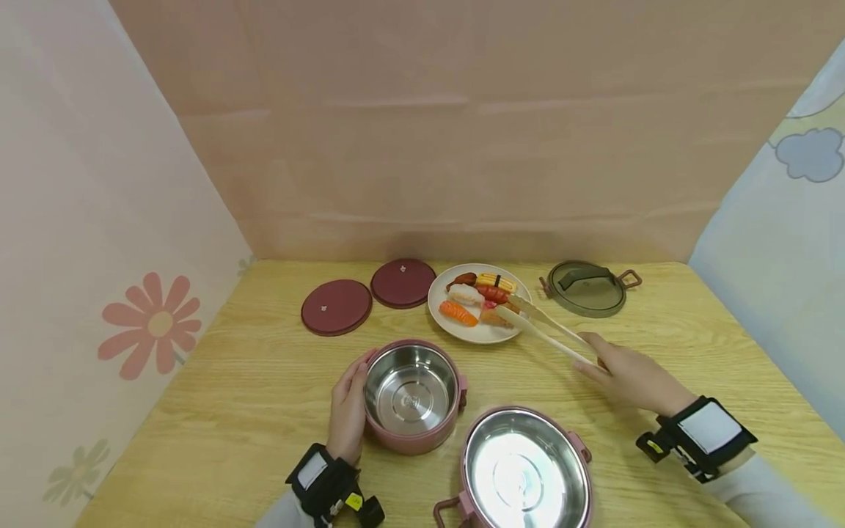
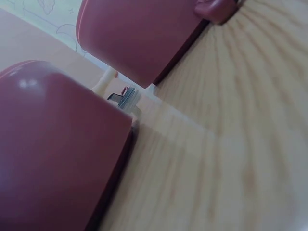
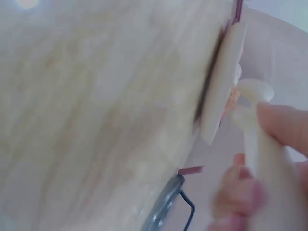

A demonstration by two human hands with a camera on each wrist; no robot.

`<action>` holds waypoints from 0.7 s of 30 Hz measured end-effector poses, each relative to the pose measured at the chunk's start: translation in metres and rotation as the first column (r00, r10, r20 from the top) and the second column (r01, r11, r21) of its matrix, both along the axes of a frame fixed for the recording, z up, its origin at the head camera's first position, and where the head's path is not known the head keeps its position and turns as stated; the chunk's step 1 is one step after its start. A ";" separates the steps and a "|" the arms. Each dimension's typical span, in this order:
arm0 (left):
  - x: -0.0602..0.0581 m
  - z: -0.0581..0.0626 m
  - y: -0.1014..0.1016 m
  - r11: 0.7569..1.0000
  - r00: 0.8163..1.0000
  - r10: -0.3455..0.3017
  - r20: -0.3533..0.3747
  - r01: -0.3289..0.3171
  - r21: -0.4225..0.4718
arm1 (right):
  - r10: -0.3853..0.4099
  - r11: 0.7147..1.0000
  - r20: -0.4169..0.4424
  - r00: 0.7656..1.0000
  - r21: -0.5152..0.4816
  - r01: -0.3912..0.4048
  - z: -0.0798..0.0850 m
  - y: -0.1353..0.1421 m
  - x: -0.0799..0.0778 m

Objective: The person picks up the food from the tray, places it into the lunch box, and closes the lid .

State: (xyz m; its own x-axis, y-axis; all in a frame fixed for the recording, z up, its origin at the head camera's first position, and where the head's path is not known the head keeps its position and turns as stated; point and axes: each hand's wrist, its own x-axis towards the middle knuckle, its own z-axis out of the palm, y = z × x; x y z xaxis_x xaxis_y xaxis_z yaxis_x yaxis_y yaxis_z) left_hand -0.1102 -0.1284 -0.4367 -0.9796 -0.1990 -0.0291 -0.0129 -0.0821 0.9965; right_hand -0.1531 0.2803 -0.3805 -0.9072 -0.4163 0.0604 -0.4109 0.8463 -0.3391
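Observation:
My right hand point(image 1: 630, 374) grips a pair of cream tongs point(image 1: 545, 338), seen close up in the right wrist view. The tongs' tips are apart and reach over the right side of a white plate point(image 1: 485, 335), right at the sushi pieces there. On the plate are an orange-topped sushi point(image 1: 458, 313), a white-topped one point(image 1: 466, 295), a yellow one point(image 1: 496, 281) and several red and brown pieces. My left hand point(image 1: 348, 403) holds the left side of a pink pot point(image 1: 412, 444) with a steel inside, which stands upright with nothing in it.
A second pink pot point(image 1: 466, 469) with steel lining stands at the front, its handle point(image 1: 445, 504) toward the lower left. Two dark red round lids point(image 1: 337, 308) lie left of the plate. A green lid point(image 1: 587, 295) with side loops lies to the right. A papered wall stands behind.

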 end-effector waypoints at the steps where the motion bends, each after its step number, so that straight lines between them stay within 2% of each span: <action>1: -0.001 0.000 0.000 1.000 1.000 0.003 -0.003 -0.003 0.003 | 0.000 1.000 -0.026 1.000 -0.001 0.000 0.002 0.000 -0.001; 8: -0.007 0.000 0.004 1.000 1.000 0.003 -0.010 -0.003 0.014 | 0.011 1.000 -0.145 0.989 0.002 -0.011 0.024 -0.005 -0.009; 14: -0.009 -0.002 0.005 1.000 1.000 0.018 -0.005 -0.018 0.016 | 0.033 0.998 -0.117 0.993 0.053 -0.027 0.036 -0.016 -0.018; 21: -0.013 -0.002 0.009 1.000 1.000 0.027 -0.008 -0.027 0.004 | 0.073 0.995 -0.097 0.993 0.076 -0.066 0.034 -0.029 -0.030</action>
